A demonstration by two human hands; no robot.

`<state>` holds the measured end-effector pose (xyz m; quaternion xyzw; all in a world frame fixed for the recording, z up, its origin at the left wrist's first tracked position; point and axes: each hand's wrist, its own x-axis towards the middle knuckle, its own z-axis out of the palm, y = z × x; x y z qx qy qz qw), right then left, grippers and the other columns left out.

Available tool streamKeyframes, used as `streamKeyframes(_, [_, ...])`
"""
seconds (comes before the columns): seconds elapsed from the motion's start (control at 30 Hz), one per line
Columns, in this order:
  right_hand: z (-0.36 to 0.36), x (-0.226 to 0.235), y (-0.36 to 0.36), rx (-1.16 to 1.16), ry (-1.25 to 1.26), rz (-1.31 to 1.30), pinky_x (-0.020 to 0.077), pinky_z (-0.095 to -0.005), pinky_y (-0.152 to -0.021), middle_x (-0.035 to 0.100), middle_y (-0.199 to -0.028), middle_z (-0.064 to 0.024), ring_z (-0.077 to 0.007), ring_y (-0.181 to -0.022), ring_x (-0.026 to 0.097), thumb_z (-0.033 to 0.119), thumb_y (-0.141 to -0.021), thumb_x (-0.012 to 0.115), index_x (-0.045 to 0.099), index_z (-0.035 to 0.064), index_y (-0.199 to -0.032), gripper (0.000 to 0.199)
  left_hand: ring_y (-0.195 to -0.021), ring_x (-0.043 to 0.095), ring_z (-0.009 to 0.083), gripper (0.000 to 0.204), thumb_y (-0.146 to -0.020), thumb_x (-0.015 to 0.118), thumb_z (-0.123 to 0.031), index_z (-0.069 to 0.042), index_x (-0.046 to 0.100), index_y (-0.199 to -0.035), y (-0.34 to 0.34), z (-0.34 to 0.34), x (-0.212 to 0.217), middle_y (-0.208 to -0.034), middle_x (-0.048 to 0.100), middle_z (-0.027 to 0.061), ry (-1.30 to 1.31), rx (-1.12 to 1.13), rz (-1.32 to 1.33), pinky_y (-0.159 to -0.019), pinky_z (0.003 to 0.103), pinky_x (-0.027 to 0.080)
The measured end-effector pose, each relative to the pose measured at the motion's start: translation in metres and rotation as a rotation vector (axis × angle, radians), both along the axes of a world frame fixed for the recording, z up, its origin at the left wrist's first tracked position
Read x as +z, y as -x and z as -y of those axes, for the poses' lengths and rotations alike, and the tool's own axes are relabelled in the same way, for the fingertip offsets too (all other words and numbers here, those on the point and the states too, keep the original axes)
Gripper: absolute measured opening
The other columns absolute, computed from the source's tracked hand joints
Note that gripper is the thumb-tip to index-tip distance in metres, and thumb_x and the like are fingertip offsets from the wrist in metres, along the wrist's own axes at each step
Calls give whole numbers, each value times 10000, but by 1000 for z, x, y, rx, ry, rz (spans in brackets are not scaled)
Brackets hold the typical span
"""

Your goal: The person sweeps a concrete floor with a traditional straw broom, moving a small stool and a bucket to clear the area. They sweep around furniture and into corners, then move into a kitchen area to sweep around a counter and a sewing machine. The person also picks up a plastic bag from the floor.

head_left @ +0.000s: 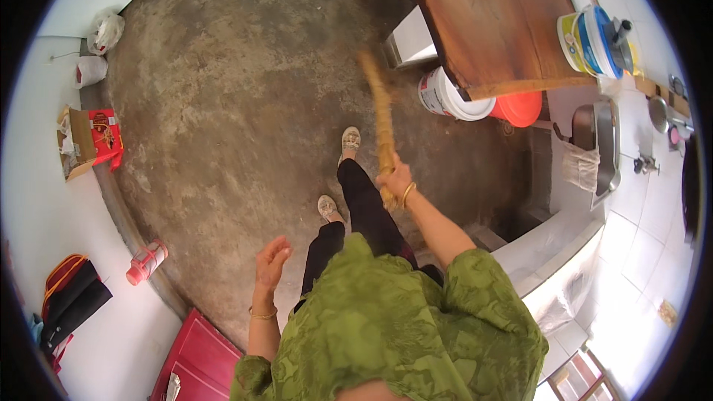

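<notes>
My right hand [398,176] is wrapped round the near part of a straw-coloured broom [380,104], a long, rough bundle with a few loose strands at the grip. The broom points away from me over the concrete floor [223,89]. Its far end is smeared by motion, and I cannot tell whether it touches the floor. My left hand [272,260] hangs in the air at my left side, slightly curled with the thumb apart, and holds nothing. Bracelets circle both wrists.
A brown wooden table [505,22] stands at the far right, with a white bucket [445,96] and red bucket [520,108] beneath its edge. A sink [607,145] is on the right. Along the left wall are a red cardboard box [104,137] and pink thermos [147,261].
</notes>
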<state>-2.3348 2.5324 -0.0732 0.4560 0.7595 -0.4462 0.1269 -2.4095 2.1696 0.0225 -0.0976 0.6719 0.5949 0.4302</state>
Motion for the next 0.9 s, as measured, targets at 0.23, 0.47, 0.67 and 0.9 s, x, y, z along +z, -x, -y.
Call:
streamKeyframes(0.23, [13,-40,98,-152,197,25,479,-356,-680,589,-852,-183,-289,-733,579,184,-504,733,485,-37,-1083,667,-946,536,159,344,-823,541,-8,27,490,-1161,75,-106,29,-1040,558,95,-78,-11,48,-816,274,449])
streamKeyframes(0.47, [-55,35,168,-54,921,-4,473,-289,-466,581,-835,-123,-181,-575,584,-15,-668,628,224,54,-1372,814,-937,531,146,335,-837,535,-20,18,489,-1167,126,-159,27,-1039,554,85,-25,-72,70,-822,256,443])
streamKeyframes(0.67, [-101,122,112,-465,991,-12,458,-291,-408,544,-694,-82,-158,-508,547,81,-715,609,443,60,-1180,494,-928,525,124,326,-832,539,-19,19,497,-1153,169,-181,12,-1015,560,73,-34,-103,92,-810,240,446])
streamKeyframes(0.9, [-133,127,91,-1093,944,-182,479,-310,-374,544,-667,-108,-198,-466,543,62,-756,562,487,27,-921,184,-892,540,129,311,-818,542,-17,13,517,-1126,220,-195,-15,-995,575,73,-54,-305,108,-789,243,450])
